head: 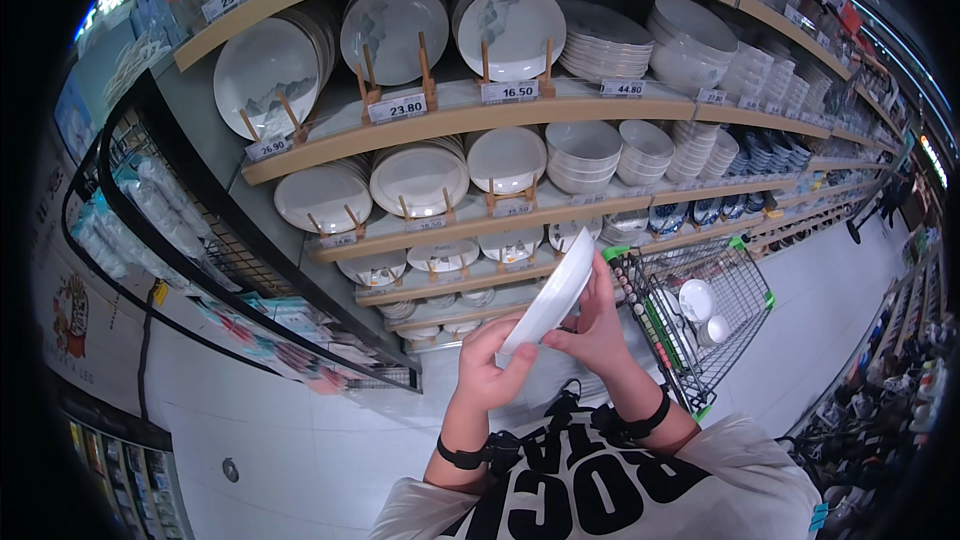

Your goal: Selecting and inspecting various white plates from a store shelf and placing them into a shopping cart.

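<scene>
A white ceramic plate or shallow bowl (551, 298), tilted nearly on edge, is held between my two hands in front of the shelves. My left hand (491, 364) grips its lower left end, thumb on the near side. Around its right side are the fingers and thumb of my right hand (598, 315). Just right of my hands stands a wire shopping cart (731, 300) with green corners; white dishes, among them a small bowl (714, 331) and a round dish (697, 300), lie in it.
Curved-looking shelves (480, 116) carry stacked plates (397, 30) on wooden stands and white bowls (583, 154). A black-framed mesh rack (255, 240) with hanging packets borders the left. Shelves of dark and light goods (855, 397) line the right of the aisle. A person (896, 199) is far off.
</scene>
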Demonstrator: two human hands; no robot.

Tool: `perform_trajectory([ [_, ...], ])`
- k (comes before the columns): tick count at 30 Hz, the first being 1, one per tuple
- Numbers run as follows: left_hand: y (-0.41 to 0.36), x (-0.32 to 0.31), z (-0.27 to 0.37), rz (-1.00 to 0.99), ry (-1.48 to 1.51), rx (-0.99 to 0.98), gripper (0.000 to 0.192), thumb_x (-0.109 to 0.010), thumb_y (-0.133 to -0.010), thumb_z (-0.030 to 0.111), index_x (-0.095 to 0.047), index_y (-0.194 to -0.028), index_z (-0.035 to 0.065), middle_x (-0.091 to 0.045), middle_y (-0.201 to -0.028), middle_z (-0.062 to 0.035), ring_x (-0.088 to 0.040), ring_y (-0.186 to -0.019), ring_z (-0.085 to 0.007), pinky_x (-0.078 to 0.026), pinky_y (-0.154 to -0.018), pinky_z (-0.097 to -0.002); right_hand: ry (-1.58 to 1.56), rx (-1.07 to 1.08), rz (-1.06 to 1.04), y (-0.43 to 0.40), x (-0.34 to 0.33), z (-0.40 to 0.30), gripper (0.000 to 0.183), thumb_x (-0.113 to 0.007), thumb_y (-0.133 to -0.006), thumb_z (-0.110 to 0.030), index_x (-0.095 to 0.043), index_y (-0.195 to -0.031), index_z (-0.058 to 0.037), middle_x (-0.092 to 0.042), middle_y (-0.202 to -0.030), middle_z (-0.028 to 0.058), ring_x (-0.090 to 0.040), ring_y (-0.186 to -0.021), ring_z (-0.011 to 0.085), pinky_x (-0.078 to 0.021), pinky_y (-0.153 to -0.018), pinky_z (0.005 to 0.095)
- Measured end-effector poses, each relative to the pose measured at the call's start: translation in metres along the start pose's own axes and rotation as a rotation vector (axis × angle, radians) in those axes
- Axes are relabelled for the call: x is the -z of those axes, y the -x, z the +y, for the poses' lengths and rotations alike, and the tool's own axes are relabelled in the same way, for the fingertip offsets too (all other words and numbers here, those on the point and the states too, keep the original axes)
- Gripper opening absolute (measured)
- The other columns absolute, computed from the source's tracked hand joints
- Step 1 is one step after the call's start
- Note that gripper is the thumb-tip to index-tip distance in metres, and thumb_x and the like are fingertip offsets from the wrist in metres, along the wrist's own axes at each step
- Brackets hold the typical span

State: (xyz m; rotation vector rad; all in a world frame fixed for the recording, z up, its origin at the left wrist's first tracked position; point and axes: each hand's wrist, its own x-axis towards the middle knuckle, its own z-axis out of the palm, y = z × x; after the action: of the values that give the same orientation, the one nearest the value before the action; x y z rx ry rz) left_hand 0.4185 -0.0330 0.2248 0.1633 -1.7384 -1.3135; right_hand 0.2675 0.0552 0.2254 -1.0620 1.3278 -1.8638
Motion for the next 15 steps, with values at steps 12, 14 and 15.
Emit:
perform_trajectory([
  [12,0.007,-0.002,-0.014,0.041,0.041,0.096,0.017,-0.063,-0.089,0.01,-0.063,-0.101,-0.0026,-0.067,-0.098,-0.0125,-0.062,-0.082,-0.0164,-0.048,-0.075,-0.0283,0.099,0.022,0.038,0.002,0.0,0.0,0.132,-0.09,-0.057,-0.013,0.004,-0.15,-0.0156,-0.013,-0.154,0.0129,-0.025,-0.138,0.0268,-0.0453,-0.097,0.0479],
  [14,0.003,-0.008,-0.018,0.059,0.075,0.095,0.019,-0.063,-0.09,0.012,-0.062,-0.102,-0.0027,-0.067,-0.099,-0.0123,-0.062,-0.083,-0.0158,-0.048,-0.076,-0.0279,0.102,0.031,0.031,-0.005,0.004,-0.003,0.132,-0.09,-0.057,-0.014,0.004,-0.15,-0.0149,-0.013,-0.153,0.0132,-0.025,-0.138,0.0272,-0.045,-0.098,0.0486],
  [15,0.001,-0.01,-0.019,0.075,0.111,0.099,0.021,-0.063,-0.091,0.014,-0.062,-0.103,-0.0028,-0.067,-0.1,-0.0121,-0.061,-0.084,-0.0152,-0.048,-0.076,-0.0276,0.107,0.036,0.028,-0.007,0.006,-0.005,0.132,-0.09,-0.058,-0.016,0.005,-0.15,-0.0143,-0.014,-0.153,0.0136,-0.025,-0.139,0.0276,-0.0446,-0.098,0.0492],
])
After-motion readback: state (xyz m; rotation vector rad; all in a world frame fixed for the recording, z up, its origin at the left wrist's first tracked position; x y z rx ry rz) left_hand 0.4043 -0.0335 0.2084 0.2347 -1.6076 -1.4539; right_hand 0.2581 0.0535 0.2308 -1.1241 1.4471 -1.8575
